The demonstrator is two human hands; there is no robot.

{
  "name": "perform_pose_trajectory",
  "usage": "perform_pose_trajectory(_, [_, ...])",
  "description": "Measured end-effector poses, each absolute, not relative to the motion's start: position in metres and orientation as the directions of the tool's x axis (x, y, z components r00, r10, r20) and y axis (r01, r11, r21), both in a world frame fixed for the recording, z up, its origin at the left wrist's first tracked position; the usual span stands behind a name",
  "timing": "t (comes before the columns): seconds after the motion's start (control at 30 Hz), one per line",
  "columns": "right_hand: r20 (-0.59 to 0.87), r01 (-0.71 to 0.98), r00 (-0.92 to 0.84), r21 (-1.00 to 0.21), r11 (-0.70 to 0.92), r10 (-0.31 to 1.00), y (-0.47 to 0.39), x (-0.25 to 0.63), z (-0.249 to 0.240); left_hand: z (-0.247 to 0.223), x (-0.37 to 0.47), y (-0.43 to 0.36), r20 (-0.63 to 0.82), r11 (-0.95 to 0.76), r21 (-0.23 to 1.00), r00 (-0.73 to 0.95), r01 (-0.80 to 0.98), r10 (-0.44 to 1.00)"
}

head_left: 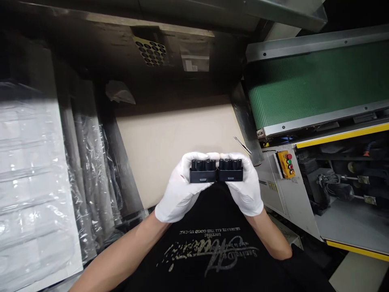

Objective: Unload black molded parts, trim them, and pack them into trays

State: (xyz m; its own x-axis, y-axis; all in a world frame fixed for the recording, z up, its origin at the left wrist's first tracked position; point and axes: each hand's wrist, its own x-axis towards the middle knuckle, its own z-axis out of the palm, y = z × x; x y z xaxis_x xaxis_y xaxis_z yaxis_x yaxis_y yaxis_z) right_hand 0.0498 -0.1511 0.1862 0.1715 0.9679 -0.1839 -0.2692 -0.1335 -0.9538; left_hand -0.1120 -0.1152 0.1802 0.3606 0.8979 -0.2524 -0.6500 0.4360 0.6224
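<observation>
Two black plastic parts are held side by side in front of my chest, each with a row of dark upright pieces along its top. My left hand, in a white glove, (184,188) grips the left black part (203,175) at its outer side. The right black part (230,175) is in my right hand (247,188), gloved in white too, its fingers wrapped round the outer side. Behind the parts my fingertips nearly meet. Beyond my hands lies a pale board (179,125), with thin metal tweezers (242,145) at its right edge.
Plastic-wrapped white trays (30,174) fill the left side. At the right are a green conveyor belt (322,81) and a yellow button box (286,164) on a machine. A yellow piece with round holes (152,52) and a clear bag (195,59) lie at the back.
</observation>
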Motion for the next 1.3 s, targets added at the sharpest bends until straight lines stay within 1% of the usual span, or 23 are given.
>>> perform_pose_trajectory(0.13, [-0.166,-0.272,0.176,-0.956,-0.115,0.97,-0.152,0.049,0.189,0.181,-0.113,-0.116,-0.232,0.432,0.611,0.372,-0.663,0.899])
perform_pose_trajectory(0.23, [-0.144,-0.263,0.16,-0.96,-0.098,0.977,-0.151,0.049,0.19,0.181,-0.113,-0.118,-0.219,0.405,0.615,0.347,-0.677,0.912])
perform_pose_trajectory(0.5, [-0.083,-0.154,0.141,-0.986,-0.061,0.987,-0.153,0.052,0.184,0.178,-0.114,-0.121,-0.151,0.33,0.622,0.306,-0.71,0.94])
perform_pose_trajectory(0.67, [-0.061,-0.121,0.126,-0.992,-0.046,0.99,-0.151,0.051,0.185,0.179,-0.113,-0.121,-0.14,0.311,0.618,0.289,-0.722,0.947])
perform_pose_trajectory(0.87, [-0.053,-0.089,0.197,-0.995,-0.036,0.979,-0.147,0.047,0.191,0.18,-0.114,-0.116,-0.157,0.336,0.62,0.308,-0.709,0.938])
perform_pose_trajectory(1.03, [-0.077,-0.098,0.225,-0.994,-0.056,0.971,-0.146,0.045,0.198,0.184,-0.114,-0.113,-0.165,0.343,0.632,0.311,-0.695,0.936])
perform_pose_trajectory(1.17, [-0.091,-0.126,0.234,-0.99,-0.063,0.968,-0.144,0.042,0.205,0.186,-0.113,-0.113,-0.156,0.34,0.608,0.313,-0.717,0.937])
perform_pose_trajectory(1.3, [-0.095,-0.156,0.22,-0.986,-0.061,0.971,-0.142,0.041,0.208,0.188,-0.113,-0.113,-0.181,0.352,0.587,0.306,-0.729,0.935])
